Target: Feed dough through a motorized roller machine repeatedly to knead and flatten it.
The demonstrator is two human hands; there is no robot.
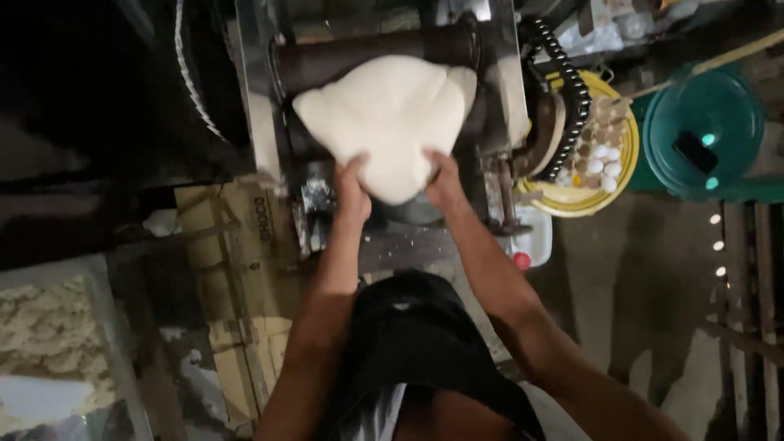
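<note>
A thick, pale sheet of dough (390, 114) hangs down from the dark roller (367, 55) of a metal rolling machine (261, 122). My left hand (352, 189) grips the dough's lower left edge. My right hand (443, 180) grips its lower right edge. Both arms reach forward from my body, and the dough's bottom lobe sags between the two hands. The fingers are partly hidden behind the dough.
A yellow basin (572, 200) holding a tray of eggs (600, 155) sits right of the machine, beside a teal tub (704, 131). Flattened cardboard (237, 269) lies on the floor at left. Crumbly pale dough (49, 335) fills a tray at far left. A black chain (572, 82) runs beside the machine.
</note>
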